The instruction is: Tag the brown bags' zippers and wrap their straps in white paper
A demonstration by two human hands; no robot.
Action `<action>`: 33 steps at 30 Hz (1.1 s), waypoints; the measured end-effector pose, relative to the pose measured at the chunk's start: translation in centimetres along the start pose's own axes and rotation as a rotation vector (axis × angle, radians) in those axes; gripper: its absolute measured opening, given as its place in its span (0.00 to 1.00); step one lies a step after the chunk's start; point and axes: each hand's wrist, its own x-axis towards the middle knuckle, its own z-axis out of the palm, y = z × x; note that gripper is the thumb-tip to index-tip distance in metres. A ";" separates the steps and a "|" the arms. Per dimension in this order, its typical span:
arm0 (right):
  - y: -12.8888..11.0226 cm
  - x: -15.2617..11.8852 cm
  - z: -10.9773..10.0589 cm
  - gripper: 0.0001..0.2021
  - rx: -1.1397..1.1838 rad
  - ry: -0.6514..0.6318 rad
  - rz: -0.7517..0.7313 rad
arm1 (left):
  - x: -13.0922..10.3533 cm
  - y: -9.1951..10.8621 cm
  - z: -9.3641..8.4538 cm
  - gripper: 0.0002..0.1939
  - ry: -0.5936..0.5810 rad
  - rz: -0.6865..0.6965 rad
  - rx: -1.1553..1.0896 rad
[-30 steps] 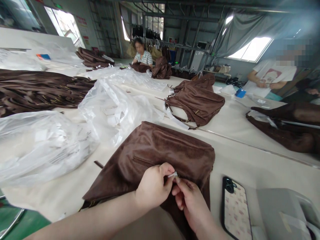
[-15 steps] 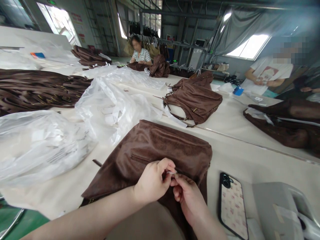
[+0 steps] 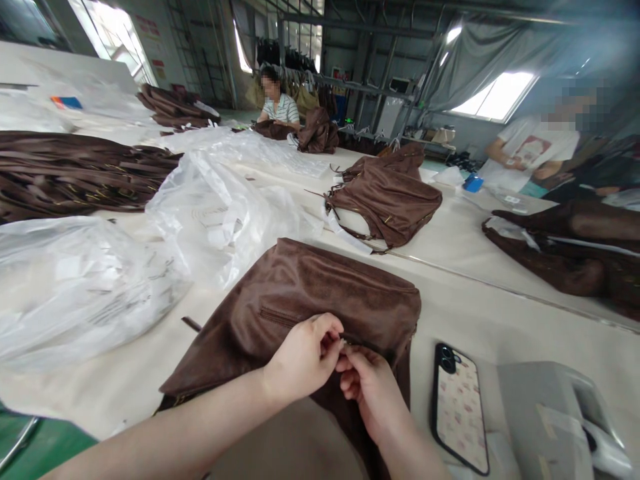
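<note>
A brown leather-look bag (image 3: 345, 277) with a zipped slit lies flat on the table right in front of me. Above its near part my left hand (image 3: 303, 353) and my right hand (image 3: 371, 387) meet, fingertips close together. Between them is a small whitish piece (image 3: 343, 343), too small to identify. Both hands are closed in a pinch on it. Curled fingers hide most of the piece. The lower part of the bag is partly covered by my forearms.
A phone in a patterned case (image 3: 461, 407) and a grey tape dispenser-like device (image 3: 555, 413) sit at right. Clear plastic bags (image 3: 95, 287) spread at left, near piled brown straps (image 3: 75, 177). More brown bags (image 3: 390, 200) lie farther back. Two people work across the table.
The hands stay at the same spot over the bag, fingers shifting slightly; less of the whitish piece shows now. The whole view has moved a little.
</note>
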 end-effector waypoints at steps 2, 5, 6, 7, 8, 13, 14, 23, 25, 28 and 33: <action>0.1 0.1 0.0 0.15 -0.025 0.001 -0.005 | 0.2 -0.2 0.2 0.06 -0.016 -0.052 0.078; 0.3 0.6 0.2 0.15 -0.052 -0.002 -0.023 | 0.4 -0.4 0.1 0.11 -0.133 -0.086 0.134; 0.3 0.7 0.3 0.16 -0.061 -0.003 -0.027 | 0.5 -0.5 0.1 0.12 -0.158 -0.095 0.134; 0.3 0.7 0.4 0.16 -0.074 -0.009 -0.029 | 0.6 -0.5 0.0 0.12 -0.170 -0.105 0.129; 0.1 0.4 0.4 0.17 -0.099 -0.030 -0.024 | 0.7 -0.6 0.0 0.12 -0.179 -0.115 0.122; -3.3 -5.3 -2.6 0.24 -0.440 -0.151 -0.143 | 1.0 -0.7 -0.3 0.11 -0.243 -0.146 0.114; -4.4 -7.2 -4.2 0.24 -0.517 -0.058 -0.235 | 1.1 -0.6 -0.3 0.11 -0.256 -0.149 0.109; -7.7 -18.7 -22.2 0.22 -1.094 1.177 -0.322 | 1.4 -1.2 -0.3 0.16 -0.377 -0.188 0.051; -6.6 -19.2 -24.3 0.23 -1.034 1.051 -0.221 | 1.5 -1.5 -0.1 0.16 -0.377 -0.187 0.043; -5.0 -19.1 -25.5 0.25 -0.738 0.871 -0.168 | 1.5 -2.0 0.2 0.17 -0.390 -0.189 0.023; -4.3 -18.1 -24.9 0.21 -0.500 0.870 -0.268 | 1.5 -2.9 0.5 0.19 -0.422 -0.183 -0.021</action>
